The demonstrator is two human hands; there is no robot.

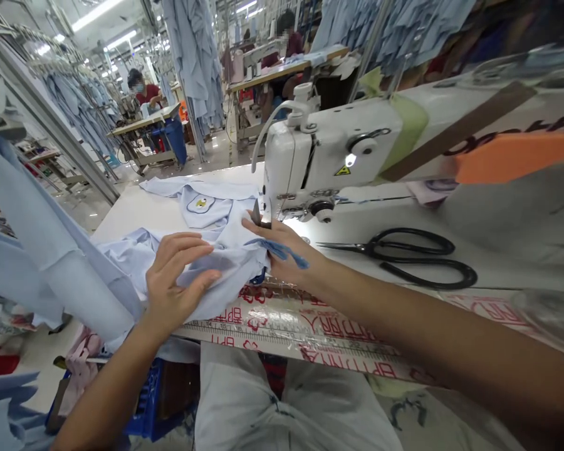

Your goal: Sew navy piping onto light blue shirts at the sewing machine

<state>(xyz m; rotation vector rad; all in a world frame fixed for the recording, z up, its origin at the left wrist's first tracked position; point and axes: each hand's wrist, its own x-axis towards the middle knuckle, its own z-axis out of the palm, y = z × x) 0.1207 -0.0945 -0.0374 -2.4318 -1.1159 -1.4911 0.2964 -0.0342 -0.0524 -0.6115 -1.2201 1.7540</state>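
Observation:
A light blue shirt with a badge pocket lies on the sewing table in front of a white sewing machine. My left hand rests on the cloth with its fingers stretched out and pressing the fabric flat. My right hand lies on the cloth just before the machine's presser foot, fingers extended toward the needle, with a strip of darker blue fabric draped across its back.
Black scissors lie on the table right of the machine. A taped ruler with red print runs along the table's near edge. More blue garments hang at left. Other people sew at tables far behind.

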